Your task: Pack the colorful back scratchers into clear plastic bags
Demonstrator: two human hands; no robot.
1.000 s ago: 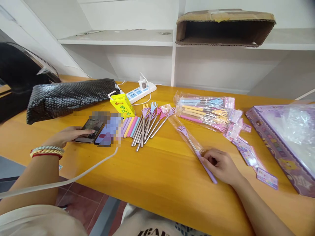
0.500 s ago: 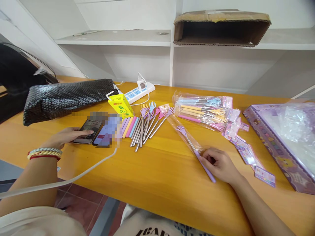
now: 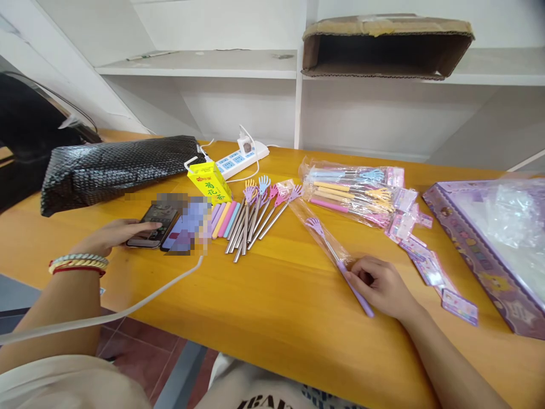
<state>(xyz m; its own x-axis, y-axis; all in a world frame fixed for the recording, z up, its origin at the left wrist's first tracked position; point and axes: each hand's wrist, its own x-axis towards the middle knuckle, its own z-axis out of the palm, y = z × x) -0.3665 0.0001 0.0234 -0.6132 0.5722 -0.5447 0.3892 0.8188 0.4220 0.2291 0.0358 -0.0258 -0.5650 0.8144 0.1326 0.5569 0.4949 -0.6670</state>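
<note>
My left hand [image 3: 113,234] grips the lower left edge of a smartphone [image 3: 149,233] lying on the table, thumb across its lit screen; the other fingers are hidden. Beside it lies a second phone [image 3: 179,230], partly blurred. My right hand [image 3: 381,284] is closed around the purple handle of a back scratcher [image 3: 356,292]. Its lilac claw and metal rod lie in a clear plastic sleeve [image 3: 326,241]. Between my hands are several loose scratcher rods [image 3: 247,224] with coloured claws, next to several pastel handles [image 3: 222,220].
Bagged back scratchers [image 3: 349,193] and printed cards [image 3: 426,264] lie to the right, beside a purple display box [image 3: 477,255]. A yellow drink carton [image 3: 209,183], power strip [image 3: 238,162] and black bubble-wrap parcel [image 3: 119,170] stand behind. A white cable [image 3: 140,307] crosses the front left.
The picture on the left phone's screen has changed a little. Both hands stay where they were, and the view has shifted very slightly.
</note>
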